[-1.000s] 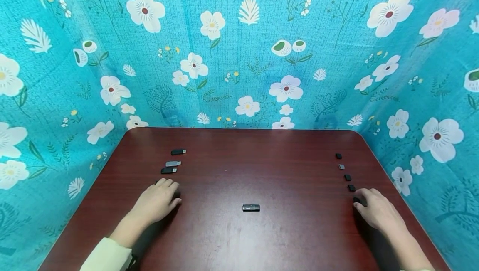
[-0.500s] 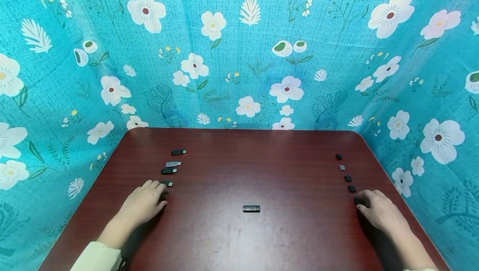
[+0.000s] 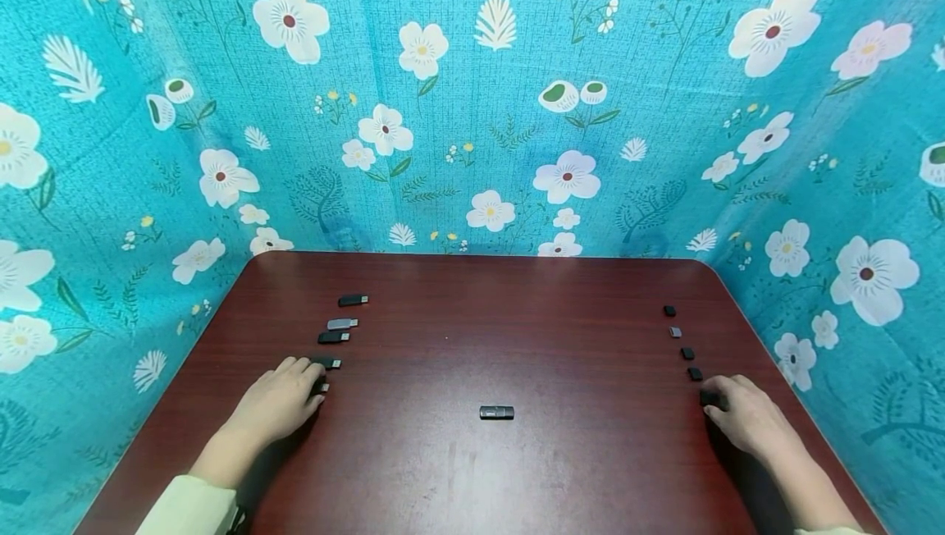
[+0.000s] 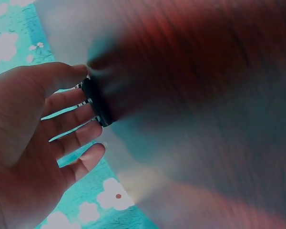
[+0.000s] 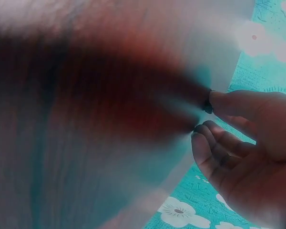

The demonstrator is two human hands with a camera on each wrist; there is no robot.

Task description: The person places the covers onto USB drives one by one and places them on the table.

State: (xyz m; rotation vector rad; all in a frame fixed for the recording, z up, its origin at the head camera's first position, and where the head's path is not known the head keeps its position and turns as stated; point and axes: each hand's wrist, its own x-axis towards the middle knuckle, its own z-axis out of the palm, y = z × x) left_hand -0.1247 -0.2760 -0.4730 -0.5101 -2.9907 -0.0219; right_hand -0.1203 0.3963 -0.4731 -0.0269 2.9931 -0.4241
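Note:
My left hand (image 3: pixel 275 397) is low over the table's left side, thumb and fingers around a black USB flash drive (image 4: pixel 99 102). Only its metal plug end shows past the fingers in the head view. Just beyond the fingertips lies another black flash drive (image 3: pixel 328 363), partly covered by the hand. On the right side my right hand (image 3: pixel 746 413) has thumb and fingertips at a small black USB cap (image 3: pixel 710 398), mostly hidden by the fingers. It is at the near end of a row of small caps; the closest is a black cap (image 3: pixel 695 373).
Farther back on the left lie a black flash drive (image 3: pixel 334 338), a grey flash drive (image 3: pixel 342 324) and another black drive (image 3: pixel 353 300). A capped black flash drive (image 3: pixel 497 413) lies mid-table. A grey cap (image 3: pixel 675 332) sits in the right row. Flowered blue cloth (image 3: pixel 472 108) surrounds the dark-red table (image 3: pixel 517 338).
My left hand has moved left and slightly toward me with its flash drive, uncovering the plug of the drive beyond. The right hand has stayed almost in place.

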